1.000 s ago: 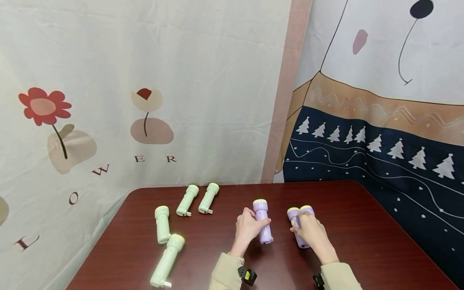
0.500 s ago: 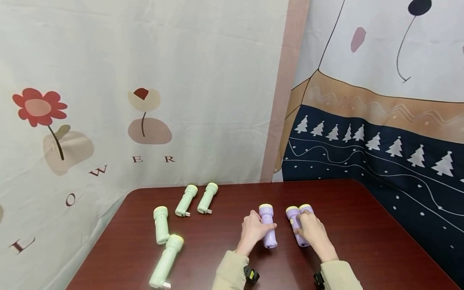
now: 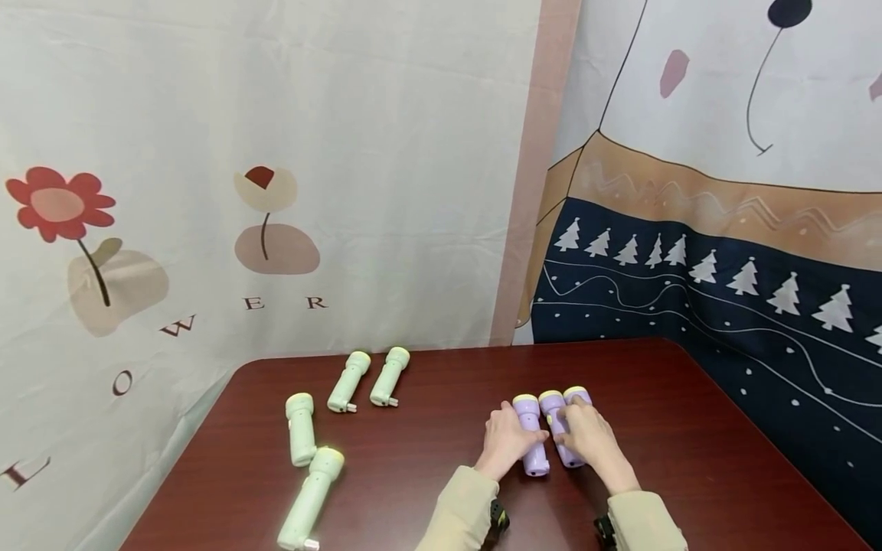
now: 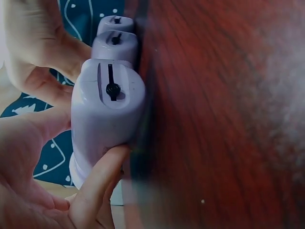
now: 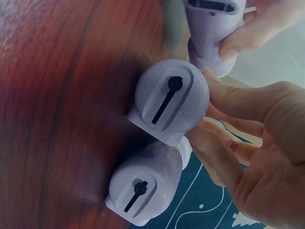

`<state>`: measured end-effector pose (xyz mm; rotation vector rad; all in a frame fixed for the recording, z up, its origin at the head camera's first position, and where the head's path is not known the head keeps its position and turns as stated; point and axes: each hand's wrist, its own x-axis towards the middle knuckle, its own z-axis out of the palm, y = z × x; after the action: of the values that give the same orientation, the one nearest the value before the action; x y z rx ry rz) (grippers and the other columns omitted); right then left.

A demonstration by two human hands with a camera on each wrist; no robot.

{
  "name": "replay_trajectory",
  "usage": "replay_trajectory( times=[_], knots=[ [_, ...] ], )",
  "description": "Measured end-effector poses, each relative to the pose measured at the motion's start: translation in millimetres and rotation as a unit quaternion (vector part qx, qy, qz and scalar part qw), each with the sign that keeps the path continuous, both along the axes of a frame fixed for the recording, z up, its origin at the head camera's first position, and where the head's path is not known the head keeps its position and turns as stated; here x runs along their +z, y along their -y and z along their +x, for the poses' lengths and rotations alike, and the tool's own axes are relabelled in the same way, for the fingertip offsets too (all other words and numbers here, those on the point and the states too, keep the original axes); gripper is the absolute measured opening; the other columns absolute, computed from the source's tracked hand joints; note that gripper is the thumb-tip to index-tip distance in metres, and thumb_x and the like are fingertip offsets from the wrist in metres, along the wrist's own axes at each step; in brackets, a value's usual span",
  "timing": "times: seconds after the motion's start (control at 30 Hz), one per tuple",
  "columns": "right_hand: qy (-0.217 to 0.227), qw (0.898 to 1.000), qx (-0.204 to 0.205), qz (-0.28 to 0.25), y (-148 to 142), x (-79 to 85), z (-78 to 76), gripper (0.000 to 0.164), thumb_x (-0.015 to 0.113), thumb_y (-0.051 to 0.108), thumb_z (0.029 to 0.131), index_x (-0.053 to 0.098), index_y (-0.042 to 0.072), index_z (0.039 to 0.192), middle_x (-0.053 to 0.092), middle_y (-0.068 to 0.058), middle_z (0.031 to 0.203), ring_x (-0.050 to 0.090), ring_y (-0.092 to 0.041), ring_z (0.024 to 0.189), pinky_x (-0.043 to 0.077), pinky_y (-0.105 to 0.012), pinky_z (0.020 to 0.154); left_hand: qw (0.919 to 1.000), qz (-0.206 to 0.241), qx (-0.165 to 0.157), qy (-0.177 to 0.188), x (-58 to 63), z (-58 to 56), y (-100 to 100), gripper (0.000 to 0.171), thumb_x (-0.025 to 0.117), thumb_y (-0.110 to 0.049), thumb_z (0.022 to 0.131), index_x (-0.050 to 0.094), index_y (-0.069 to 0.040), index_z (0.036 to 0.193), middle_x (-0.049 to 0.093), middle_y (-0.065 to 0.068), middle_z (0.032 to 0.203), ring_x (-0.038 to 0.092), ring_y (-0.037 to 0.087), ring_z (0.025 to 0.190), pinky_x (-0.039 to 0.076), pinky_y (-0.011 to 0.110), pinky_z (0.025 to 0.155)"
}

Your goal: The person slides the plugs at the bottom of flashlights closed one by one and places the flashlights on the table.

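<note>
Three purple flashlights with yellow rims lie side by side on the dark red table (image 3: 413,474). My left hand (image 3: 506,442) grips the leftmost purple flashlight (image 3: 535,462), thumb on one side and fingers on the other. In the left wrist view, that flashlight's end (image 4: 131,90) shows a black slot. My right hand (image 3: 594,442) holds the middle purple flashlight (image 3: 570,459), its thumb on the left side. The third purple flashlight (image 3: 577,393) is mostly hidden behind the right hand; its end (image 5: 157,181) shows in the right wrist view.
On the left half of the table lie several light green flashlights: two at the back, such as one green flashlight (image 3: 390,378), and two nearer, including a larger-looking green flashlight (image 3: 310,501). A pale printed curtain (image 3: 413,191) and a dark tree-patterned cloth (image 3: 723,321) hang behind.
My left hand has moved right with its purple flashlight, bringing it close beside the other two. The right hand stays at the same pair. The head view has shifted slightly.
</note>
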<state>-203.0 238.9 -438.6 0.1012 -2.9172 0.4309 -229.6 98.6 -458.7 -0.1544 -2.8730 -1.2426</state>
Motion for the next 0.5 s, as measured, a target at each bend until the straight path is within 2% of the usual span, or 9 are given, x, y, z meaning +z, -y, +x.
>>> replay_trajectory(
  times=[0.1,0.27,0.5],
  knots=[
    [-0.001,1.0,0.001,0.003,0.5,-0.2,-1.0,0.022,0.082,0.011,0.067,0.069,0.004,0.083,0.052,-0.009,0.081,0.056,-0.023,0.068,0.046,-0.041,0.06,1.0,-0.005,0.003,0.003,0.3,-1.9,-2.5,0.073,0.085,-0.033,0.065,0.052,0.011,0.113,0.062,0.024,0.09,0.064,0.038,0.084,0.053,0.043,0.07],
    [0.01,1.0,-0.004,-0.003,1.6,0.3,-1.7,0.025,0.082,0.01,0.068,0.07,0.002,0.088,0.054,-0.01,0.084,0.057,-0.023,0.07,0.048,-0.041,0.062,0.9998,-0.016,0.011,0.009,0.5,-4.9,-4.9,0.078,0.084,-0.035,0.066,0.05,0.012,0.119,0.062,0.025,0.096,0.064,0.039,0.089,0.053,0.044,0.075],
    [0.005,1.0,-0.003,-0.002,1.7,-0.2,-1.9,0.027,0.081,0.01,0.068,0.07,0.0,0.091,0.055,-0.011,0.086,0.06,-0.026,0.074,0.05,-0.043,0.065,0.9998,-0.022,0.004,0.001,-0.3,-7.6,-6.0,0.076,0.084,-0.04,0.066,0.051,0.01,0.114,0.061,0.024,0.093,0.063,0.037,0.086,0.053,0.043,0.074]
  ],
)
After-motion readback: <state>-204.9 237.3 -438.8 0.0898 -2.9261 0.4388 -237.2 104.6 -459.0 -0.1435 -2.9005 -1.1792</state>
